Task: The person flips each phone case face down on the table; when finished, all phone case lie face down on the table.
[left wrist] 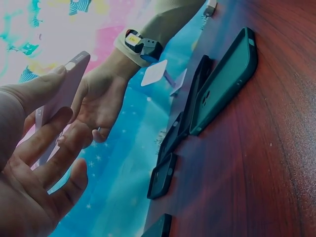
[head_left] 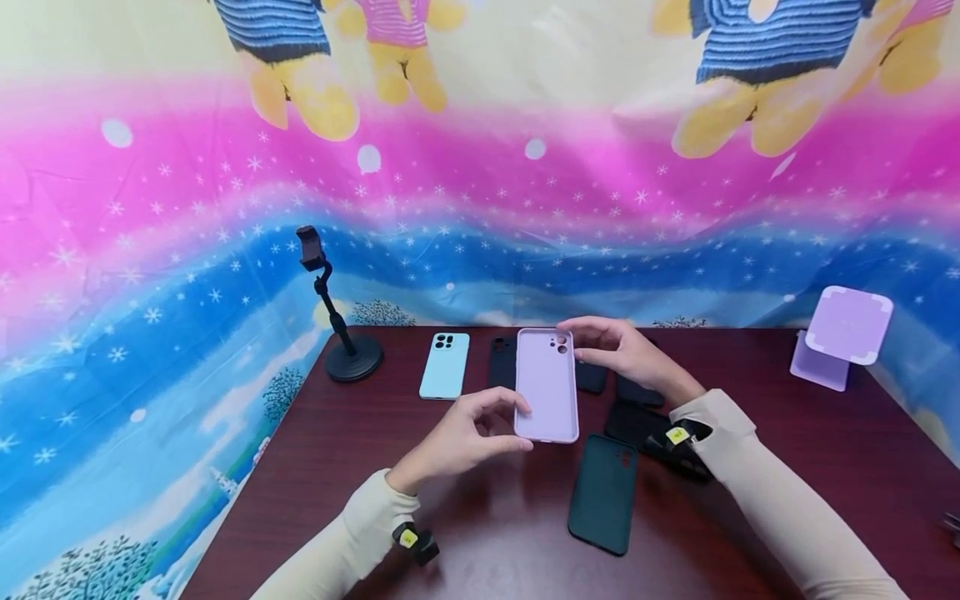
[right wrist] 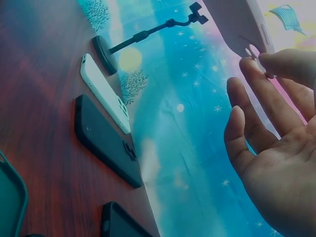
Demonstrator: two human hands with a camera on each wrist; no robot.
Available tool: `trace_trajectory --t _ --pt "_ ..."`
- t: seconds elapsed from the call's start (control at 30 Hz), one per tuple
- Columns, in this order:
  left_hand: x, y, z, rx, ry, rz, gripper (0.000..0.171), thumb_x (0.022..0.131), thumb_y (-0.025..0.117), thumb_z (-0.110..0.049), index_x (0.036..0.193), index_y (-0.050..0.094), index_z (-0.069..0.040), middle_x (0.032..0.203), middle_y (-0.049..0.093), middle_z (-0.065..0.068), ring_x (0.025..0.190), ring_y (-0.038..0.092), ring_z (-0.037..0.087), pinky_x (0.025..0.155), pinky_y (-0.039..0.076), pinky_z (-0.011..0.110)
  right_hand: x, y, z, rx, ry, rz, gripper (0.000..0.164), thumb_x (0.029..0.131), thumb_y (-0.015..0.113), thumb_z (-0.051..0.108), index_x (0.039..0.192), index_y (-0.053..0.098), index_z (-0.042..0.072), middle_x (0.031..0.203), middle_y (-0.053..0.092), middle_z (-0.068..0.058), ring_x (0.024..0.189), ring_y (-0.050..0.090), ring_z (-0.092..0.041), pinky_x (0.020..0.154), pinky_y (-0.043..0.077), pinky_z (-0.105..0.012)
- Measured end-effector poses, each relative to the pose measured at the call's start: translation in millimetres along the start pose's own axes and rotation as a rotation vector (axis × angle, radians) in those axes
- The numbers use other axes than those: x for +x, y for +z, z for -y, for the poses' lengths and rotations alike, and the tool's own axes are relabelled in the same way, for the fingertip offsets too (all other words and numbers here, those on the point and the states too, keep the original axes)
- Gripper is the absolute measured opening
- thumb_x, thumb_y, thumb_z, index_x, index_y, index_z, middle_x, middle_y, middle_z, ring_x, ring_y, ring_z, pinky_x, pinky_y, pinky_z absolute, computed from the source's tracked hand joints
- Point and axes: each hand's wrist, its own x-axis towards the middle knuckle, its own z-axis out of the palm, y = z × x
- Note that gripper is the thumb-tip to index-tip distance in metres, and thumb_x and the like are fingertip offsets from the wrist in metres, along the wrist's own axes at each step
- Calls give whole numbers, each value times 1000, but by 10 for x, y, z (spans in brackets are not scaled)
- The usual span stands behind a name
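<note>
A lilac phone case [head_left: 546, 387] is held up above the table, its hollow inside towards the head camera and its camera cutouts at the top right. My left hand [head_left: 459, 432] pinches its lower left corner between thumb and fingers. At the upper right corner, beside the cutouts, the thumb and fingertips of my right hand [head_left: 632, 354] grip the edge. Below lies a dark green case [head_left: 602, 496], hollow side up. A mint case [head_left: 444, 367] lies back left, with a black case [right wrist: 106, 140] near it; the lilac case partly hides that one in the head view.
Several more dark cases [head_left: 636, 423] lie under and behind my right forearm. A black phone stand [head_left: 354, 360] stands at the back left, a lilac folding stand [head_left: 851, 325] at the back right. A printed cloth [head_left: 480, 208] hangs behind the dark red table [head_left: 315, 500].
</note>
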Motion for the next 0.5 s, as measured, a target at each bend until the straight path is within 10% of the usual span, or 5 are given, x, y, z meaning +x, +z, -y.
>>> trace_trajectory --t 0.5 --pt "42 59 -14 -8 -18 5 32 88 83 -16 114 65 -22 100 70 3 79 64 17 65 53 27 5 2 -164 77 -61 51 48 103 58 3 148 44 -5 132 68 10 119 67 -8 96 57 -27"
